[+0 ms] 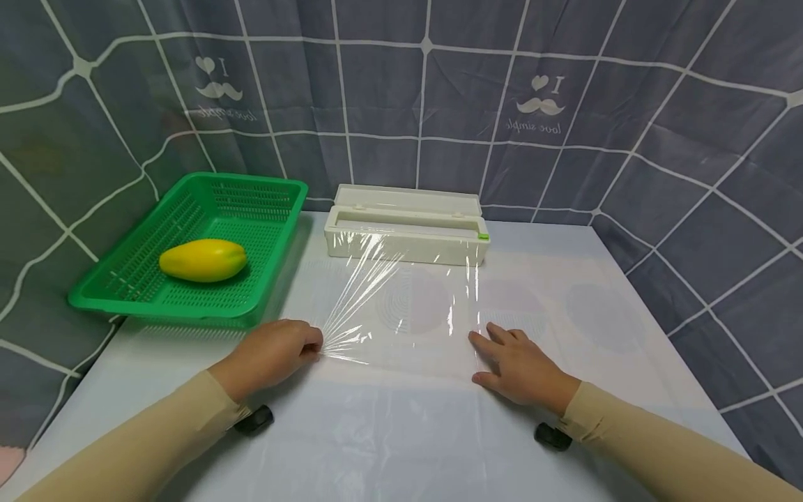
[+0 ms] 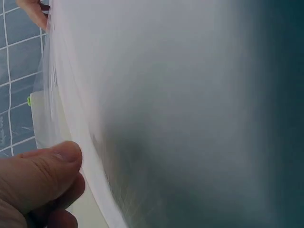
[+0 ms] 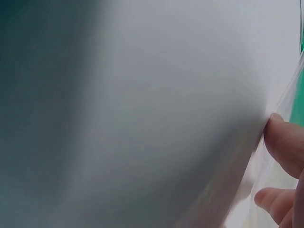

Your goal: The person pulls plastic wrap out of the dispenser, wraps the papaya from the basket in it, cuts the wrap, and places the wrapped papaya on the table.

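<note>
A sheet of clear cling film [image 1: 414, 328] stretches from a white cling film dispenser [image 1: 408, 245] toward the front of the table. My left hand [image 1: 276, 355] pinches the film's near left corner, where creases fan out from the fingertips. In the left wrist view the thumb [image 2: 66, 154] presses against curled fingers. At the film's right edge my right hand [image 1: 521, 366] has its fingers spread, touching or nearly touching the film. The right wrist view has its thumb and finger [image 3: 278, 202] apart beside the film. The dispenser's lid [image 1: 408, 199] is raised.
On the left stands a green plastic basket [image 1: 276, 268] with a yellow papaya-like fruit [image 1: 203, 261] in it. A green slider [image 1: 483, 236] sits at the dispenser's right end. Grey checked curtains [image 1: 383, 90] enclose the white-covered table [image 1: 389, 446] at the back and sides.
</note>
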`<state>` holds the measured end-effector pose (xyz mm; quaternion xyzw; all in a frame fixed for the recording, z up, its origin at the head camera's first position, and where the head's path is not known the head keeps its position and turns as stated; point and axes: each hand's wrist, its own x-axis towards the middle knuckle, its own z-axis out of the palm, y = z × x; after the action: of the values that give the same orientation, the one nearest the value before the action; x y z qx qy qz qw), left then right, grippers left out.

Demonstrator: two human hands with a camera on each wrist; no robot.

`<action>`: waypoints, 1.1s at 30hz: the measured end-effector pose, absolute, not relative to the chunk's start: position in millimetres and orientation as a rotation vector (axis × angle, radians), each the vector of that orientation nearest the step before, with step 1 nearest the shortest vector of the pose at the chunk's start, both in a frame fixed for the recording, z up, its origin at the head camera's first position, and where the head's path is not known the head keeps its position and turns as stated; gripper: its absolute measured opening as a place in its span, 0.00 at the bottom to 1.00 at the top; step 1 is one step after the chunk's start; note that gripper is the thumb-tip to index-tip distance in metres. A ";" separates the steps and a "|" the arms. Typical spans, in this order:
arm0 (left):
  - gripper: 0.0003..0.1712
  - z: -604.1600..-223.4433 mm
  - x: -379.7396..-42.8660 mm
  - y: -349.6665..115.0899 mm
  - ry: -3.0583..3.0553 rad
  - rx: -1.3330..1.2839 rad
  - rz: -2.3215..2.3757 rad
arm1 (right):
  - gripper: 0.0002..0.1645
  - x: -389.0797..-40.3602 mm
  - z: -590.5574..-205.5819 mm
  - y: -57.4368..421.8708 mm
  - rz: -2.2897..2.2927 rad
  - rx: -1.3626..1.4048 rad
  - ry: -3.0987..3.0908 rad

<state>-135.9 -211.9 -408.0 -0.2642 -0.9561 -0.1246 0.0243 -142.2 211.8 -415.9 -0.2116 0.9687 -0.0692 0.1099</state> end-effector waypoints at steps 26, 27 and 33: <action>0.11 -411.8 -125.3 -213.3 -2.981 -0.816 -0.254 | 0.45 -144.8 -421.3 222.4 -0.149 -0.702 2.857; 0.11 -412.5 -126.3 -212.7 -3.000 -0.811 -0.255 | 0.45 -145.0 -421.1 222.2 -0.148 -0.706 2.856; 0.05 -412.0 -129.9 -208.2 -2.962 -0.839 -0.260 | 0.45 -144.5 -419.5 219.3 -0.151 -0.695 2.847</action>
<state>-129.9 -208.2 -412.0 -0.2715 -0.9584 -0.0842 0.0263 -144.5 219.3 -419.5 -0.2357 0.9649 -0.0511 0.1035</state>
